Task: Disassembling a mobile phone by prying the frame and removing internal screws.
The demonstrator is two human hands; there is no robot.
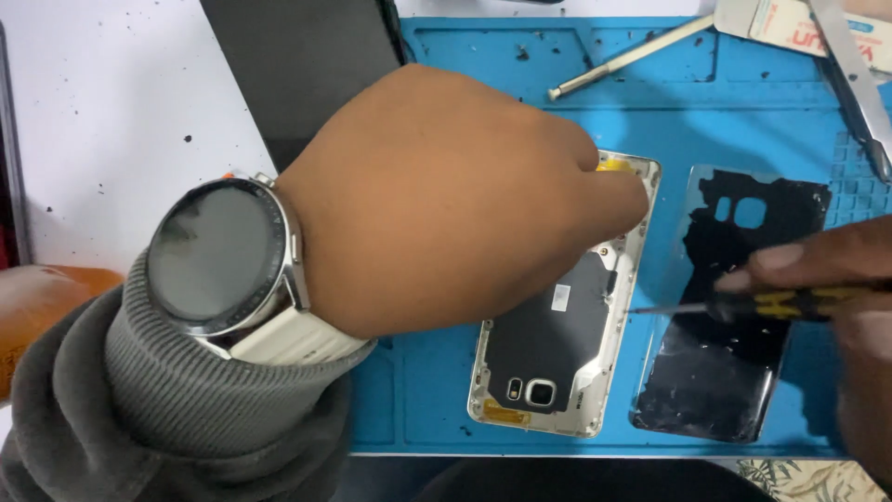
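Two hands work in the head view: your left hand [446, 200] lies curled over the upper end of the opened phone [567, 316] at the middle of the blue mat [418, 390], fingertips pressing near its 12 o'clock edge, while your right hand [836, 279] at 3 o'clock pinches a small screwdriver [743, 305] whose tip touches the phone's right rim. The phone looks light, stiff and fragile inside, so hold it by its metal frame; the removed back cover [725, 316] lies just beside it at 3 o'clock.

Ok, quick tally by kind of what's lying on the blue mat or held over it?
Phones with back off: 1, phone
Removed back covers: 1, cover
Screwdrivers: 1, screwdriver, in right hand
Styluses: 1, stylus
Tweezers: 1, tweezers
Total: 5
Left hand rests on the phone.
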